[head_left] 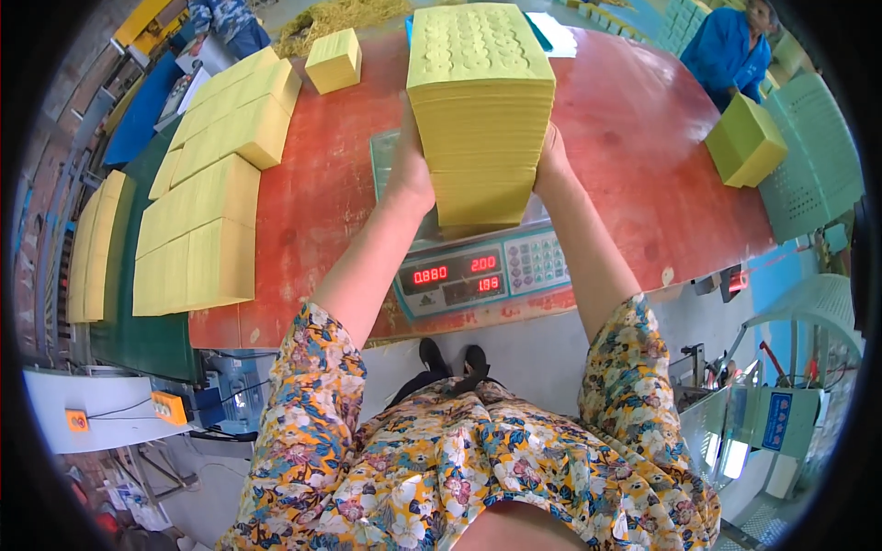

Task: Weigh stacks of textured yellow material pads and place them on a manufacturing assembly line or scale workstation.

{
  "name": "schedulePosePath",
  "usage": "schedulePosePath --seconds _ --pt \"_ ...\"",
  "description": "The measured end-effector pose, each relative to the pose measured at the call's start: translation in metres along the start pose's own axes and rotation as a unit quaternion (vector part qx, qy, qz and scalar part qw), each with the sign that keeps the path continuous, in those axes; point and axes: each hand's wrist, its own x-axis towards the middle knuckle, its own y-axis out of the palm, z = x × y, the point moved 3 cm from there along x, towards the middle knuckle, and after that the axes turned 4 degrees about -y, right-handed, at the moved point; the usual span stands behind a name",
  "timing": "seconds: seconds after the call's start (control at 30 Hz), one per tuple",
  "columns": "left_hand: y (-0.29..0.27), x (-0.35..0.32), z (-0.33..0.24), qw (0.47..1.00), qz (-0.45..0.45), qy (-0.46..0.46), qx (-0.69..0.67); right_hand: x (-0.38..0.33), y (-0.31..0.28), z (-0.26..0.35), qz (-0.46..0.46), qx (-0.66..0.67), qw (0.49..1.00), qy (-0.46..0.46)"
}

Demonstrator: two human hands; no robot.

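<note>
A tall stack of yellow paper sheets (482, 138) with rows of scalloped round marks pressed into its top stands upright between my hands. My left hand (412, 161) is pressed to its left side and my right hand (550, 158) to its right side; most of the fingers are hidden behind the stack. Beneath it is a digital weighing scale (432, 299) with a lit red display and a keypad on its near side. I cannot tell whether the stack's bottom touches the scale's platform.
The scale stands on a red table (634, 174). Several yellow paper stacks (197, 257) line its left side beside a green conveyor belt (133, 326). A small yellow stack (333, 61) sits at the far left. At right, a person in blue (730, 55) is beside another yellow block (746, 142).
</note>
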Motion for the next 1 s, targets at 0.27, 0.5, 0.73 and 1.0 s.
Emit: schedulePosePath --seconds 0.27,0.5,0.73,1.0 --pt "-0.016 0.003 0.009 0.997 -0.038 0.073 -0.004 -0.016 0.004 0.010 0.071 0.018 0.996 -0.040" --pt "-0.004 -0.055 0.020 0.992 -0.048 0.054 0.099 -0.108 -0.020 0.002 0.078 -0.083 0.978 -0.175" --pt "-0.047 -0.171 0.009 0.970 -0.140 0.102 0.172 -0.197 -0.087 -0.015 -0.021 -0.042 0.994 -0.098" --pt "-0.090 -0.220 0.003 0.964 -0.218 0.062 0.136 -0.226 -0.086 -0.031 -0.090 0.001 0.995 -0.051"
